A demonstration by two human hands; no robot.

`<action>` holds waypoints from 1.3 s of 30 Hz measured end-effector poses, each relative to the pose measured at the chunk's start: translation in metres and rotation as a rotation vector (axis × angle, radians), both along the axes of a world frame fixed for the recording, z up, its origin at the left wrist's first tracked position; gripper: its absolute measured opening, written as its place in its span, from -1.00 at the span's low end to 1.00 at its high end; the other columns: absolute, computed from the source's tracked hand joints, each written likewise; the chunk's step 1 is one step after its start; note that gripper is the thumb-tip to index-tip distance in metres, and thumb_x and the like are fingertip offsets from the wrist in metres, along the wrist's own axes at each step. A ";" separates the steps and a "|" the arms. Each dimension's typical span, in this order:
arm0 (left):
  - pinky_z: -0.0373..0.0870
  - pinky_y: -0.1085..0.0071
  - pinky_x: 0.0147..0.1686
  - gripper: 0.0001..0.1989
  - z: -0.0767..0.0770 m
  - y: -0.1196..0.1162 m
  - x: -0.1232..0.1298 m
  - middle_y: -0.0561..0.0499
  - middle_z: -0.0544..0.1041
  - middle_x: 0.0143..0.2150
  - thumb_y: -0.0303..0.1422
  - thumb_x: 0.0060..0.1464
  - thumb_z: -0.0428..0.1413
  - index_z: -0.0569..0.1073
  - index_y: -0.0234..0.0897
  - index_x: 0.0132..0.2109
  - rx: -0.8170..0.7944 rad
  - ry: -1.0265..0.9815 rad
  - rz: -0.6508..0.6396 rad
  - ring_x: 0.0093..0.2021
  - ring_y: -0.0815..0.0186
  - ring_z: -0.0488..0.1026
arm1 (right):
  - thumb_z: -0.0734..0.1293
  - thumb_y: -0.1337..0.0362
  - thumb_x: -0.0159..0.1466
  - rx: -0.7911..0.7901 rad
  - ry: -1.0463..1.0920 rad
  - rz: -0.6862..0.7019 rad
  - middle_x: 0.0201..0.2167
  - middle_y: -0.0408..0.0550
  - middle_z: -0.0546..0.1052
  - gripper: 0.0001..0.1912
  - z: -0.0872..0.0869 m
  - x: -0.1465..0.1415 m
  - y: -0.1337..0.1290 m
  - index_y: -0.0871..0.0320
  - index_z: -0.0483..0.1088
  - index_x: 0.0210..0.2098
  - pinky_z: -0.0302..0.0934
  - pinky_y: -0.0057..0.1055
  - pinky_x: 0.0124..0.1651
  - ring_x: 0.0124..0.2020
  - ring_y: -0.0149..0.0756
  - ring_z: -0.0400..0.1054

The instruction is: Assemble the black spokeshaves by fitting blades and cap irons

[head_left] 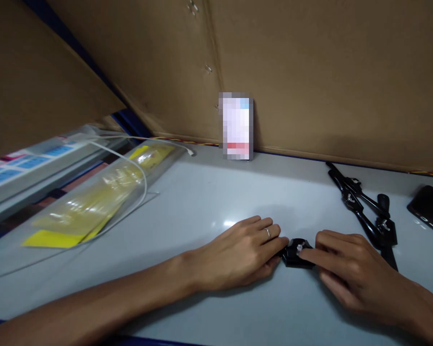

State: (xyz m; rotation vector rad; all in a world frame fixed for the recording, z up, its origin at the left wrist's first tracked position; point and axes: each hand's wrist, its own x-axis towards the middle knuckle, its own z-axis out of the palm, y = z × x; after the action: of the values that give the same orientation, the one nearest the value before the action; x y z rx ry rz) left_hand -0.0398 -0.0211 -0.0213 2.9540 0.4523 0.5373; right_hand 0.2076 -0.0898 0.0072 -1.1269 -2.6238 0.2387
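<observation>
A black spokeshave [299, 259] lies low over the table in front of me, its middle body showing between my hands. My left hand [250, 250], with a ring on one finger, is closed around its left end and hides that handle. My right hand [350, 269] grips the right end, and its index finger reaches onto the small silver screw [299, 249] on the body. The right handle is hidden behind those fingers. More black spokeshaves [353, 202] lie in an overlapping group just beyond my right hand.
A phone-like upright panel [237, 127], blurred, leans on the cardboard wall [328, 72]. A dark glossy device [428, 207] sits at the right. On the left are a clear bag with yellow strips [104, 192], a white cable [144, 182] and a power strip [32, 166].
</observation>
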 end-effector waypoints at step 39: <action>0.45 0.30 -0.28 -0.80 0.000 0.000 0.001 -0.02 0.51 -0.29 -0.46 0.28 0.03 0.49 -0.38 -0.02 0.013 -0.004 -0.001 -0.31 0.25 0.41 | 0.16 0.51 0.34 0.131 0.059 0.006 -0.47 -0.11 0.42 -0.62 -0.008 -0.001 0.000 0.24 0.49 0.03 0.14 -0.38 -0.41 -0.48 -0.33 0.27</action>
State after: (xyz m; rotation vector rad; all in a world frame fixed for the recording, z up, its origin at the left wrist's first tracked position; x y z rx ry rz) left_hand -0.0389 -0.0209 -0.0213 2.9653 0.4484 0.5481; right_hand 0.2071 -0.0897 -0.0009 -1.0522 -2.5505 0.0977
